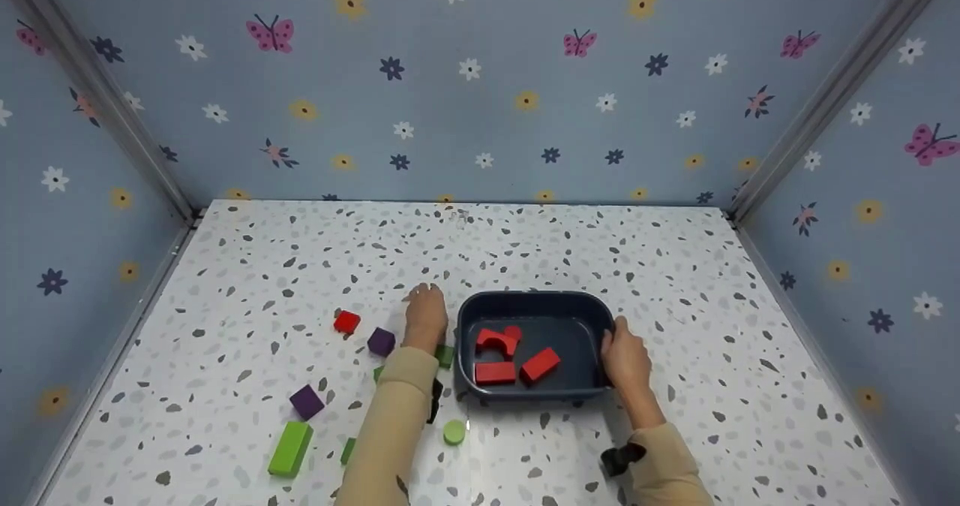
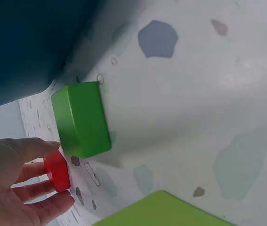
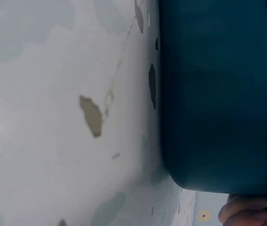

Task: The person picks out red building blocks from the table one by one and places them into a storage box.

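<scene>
My left hand [image 1: 426, 318] is low over the table, just left of a dark blue bin [image 1: 536, 396]. In the left wrist view, its thumb and fingers are around a red block [image 2: 58, 172]; from the head view the hand hides that block. A green block [image 1: 445, 356] stands between this hand and the bin. At the bin's right side, my right hand [image 1: 627, 352] grips the wall, with curled fingers [image 3: 246, 210] showing at its corner in the right wrist view. Inside the bin lie a red arch [image 1: 495, 340], a red round piece [image 1: 513, 332] and red rectangular blocks [image 1: 495, 373].
Left of my left arm lie another red block [image 1: 346, 322], purple cubes [image 1: 381, 341] and a long light green block [image 1: 291, 449]. A light green round piece [image 1: 454, 432] is in front of the bin. Patterned panels [image 1: 480, 100] enclose the speckled table [image 1: 675, 266].
</scene>
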{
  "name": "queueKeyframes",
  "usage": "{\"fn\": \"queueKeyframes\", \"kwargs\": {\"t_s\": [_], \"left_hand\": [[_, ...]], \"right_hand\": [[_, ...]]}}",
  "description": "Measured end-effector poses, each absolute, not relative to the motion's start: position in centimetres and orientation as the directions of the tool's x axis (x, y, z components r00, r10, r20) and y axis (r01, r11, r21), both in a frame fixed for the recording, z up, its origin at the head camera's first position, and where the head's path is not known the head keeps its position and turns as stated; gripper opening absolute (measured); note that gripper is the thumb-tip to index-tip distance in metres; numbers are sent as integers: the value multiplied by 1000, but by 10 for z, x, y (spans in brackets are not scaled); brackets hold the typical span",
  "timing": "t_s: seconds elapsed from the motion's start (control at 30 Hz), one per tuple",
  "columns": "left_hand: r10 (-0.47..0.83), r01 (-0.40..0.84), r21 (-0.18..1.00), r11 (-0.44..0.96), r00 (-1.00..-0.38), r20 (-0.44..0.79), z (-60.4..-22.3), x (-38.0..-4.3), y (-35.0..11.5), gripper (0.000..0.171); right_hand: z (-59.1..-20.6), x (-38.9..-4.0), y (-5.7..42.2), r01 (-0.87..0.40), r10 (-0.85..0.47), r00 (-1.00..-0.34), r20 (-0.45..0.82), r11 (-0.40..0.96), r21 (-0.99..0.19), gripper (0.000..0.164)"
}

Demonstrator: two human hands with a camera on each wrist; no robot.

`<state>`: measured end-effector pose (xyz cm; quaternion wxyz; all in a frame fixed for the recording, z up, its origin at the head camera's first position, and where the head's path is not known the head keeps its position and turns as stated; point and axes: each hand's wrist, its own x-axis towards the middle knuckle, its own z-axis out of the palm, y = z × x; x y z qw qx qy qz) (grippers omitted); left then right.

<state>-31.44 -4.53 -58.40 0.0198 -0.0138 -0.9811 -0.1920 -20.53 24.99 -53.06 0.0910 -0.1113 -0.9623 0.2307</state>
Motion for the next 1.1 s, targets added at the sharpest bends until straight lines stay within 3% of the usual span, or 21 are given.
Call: {"fn": "queueKeyframes", "kwargs": {"t_s": [0.13,0.17,0.33,0.47,0.57,0.6,0.83,1.1], "left_hand": [[46,81,339,937,-993,108,-615,-330,-49,29],[49,68,348,935,-997,65,-616,-333,-49,30],[41,110,321,941,-976,214,-682,-367,-53,21],[36,104,343,934,-979,199,-691,-374,-55,24],[29,67,364,929,-994,109,-664,-363,-52,25],[30,75,354,932,-991,131,-655,-357,-51,24],[-3,0,442,897,-1000,6,-537,-295,-37,15],[-17,21,415,910,-996,88,-512,-280,-31,16]], "right_hand": [[-531,-206,250,190,264,-960,97,863,-468,13],[-531,-207,250,193,264,-960,91,862,-468,14],[-531,-207,250,192,265,-960,93,861,-471,14],[-531,-207,251,182,262,-959,107,860,-477,14],[-531,-207,251,178,260,-959,110,859,-479,14],[-531,-206,251,176,259,-959,112,860,-479,14],[-532,-205,250,169,260,-956,134,867,-469,14],[-531,-207,250,195,266,-960,92,864,-464,15]]}}
